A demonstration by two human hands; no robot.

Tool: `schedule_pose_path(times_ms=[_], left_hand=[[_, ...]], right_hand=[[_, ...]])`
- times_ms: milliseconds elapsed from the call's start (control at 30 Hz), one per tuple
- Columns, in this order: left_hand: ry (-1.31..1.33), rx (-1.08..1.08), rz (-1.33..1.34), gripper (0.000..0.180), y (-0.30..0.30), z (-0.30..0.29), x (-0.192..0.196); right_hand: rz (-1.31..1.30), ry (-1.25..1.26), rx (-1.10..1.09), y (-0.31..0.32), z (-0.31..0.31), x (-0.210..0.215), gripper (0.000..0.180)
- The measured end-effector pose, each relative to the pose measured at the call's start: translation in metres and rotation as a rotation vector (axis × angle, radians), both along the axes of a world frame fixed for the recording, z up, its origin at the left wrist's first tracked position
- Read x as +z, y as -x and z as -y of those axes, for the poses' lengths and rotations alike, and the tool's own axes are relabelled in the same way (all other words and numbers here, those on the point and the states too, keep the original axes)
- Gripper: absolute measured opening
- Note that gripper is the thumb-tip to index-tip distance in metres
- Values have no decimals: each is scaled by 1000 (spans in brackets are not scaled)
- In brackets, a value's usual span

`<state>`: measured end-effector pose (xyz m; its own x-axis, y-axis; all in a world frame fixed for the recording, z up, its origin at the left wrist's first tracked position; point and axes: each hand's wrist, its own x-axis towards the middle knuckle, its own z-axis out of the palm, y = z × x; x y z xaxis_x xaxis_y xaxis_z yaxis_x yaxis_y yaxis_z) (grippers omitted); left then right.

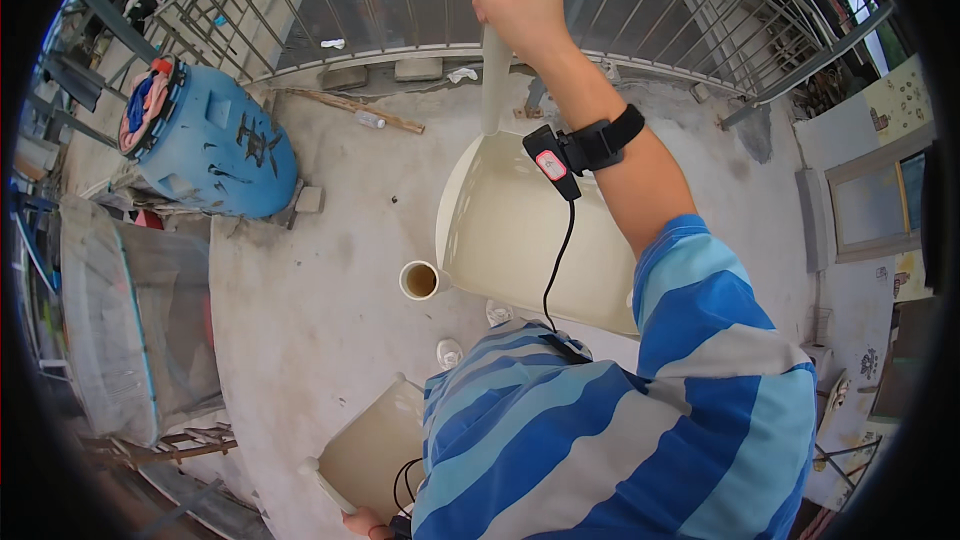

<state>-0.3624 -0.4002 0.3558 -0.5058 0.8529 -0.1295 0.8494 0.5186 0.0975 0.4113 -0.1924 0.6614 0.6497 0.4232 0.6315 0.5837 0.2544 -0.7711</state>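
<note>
My right hand (520, 2) is wrapped round an upright cream pole (496, 90), high up in the middle. The pole stands at the far corner of a wide cream plastic shelf tray (530, 235), which has a raised rim. A short hollow tube (419, 281) sits at that tray's left corner with its mouth facing up. Down at the lower edge, my left hand (366, 523) grips the edge of a second cream shelf tray (372, 445), beside my body. Only part of this hand shows. A black strap with a small device (553, 162) circles my right wrist, and its cable hangs down.
A blue barrel (215, 145) topped with cloth stands at the left. A metal railing (640, 0) curves along the far side. Near it lie a wooden stick (350, 108) and a clear bottle (370, 120). Plastic sheeting (110, 320) hangs left; a window (875, 200) is at right.
</note>
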Motion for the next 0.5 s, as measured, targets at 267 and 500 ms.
schedule_pose_path(times_ms=[267, 500], left_hand=[[18, -7, 10, 31, -5, -7, 2], [33, -79, 14, 32, -5, -29, 4]], right_hand=[[-451, -144, 102, -24, 76, 18, 30], [-628, 2, -114, -31, 192, -20, 63]])
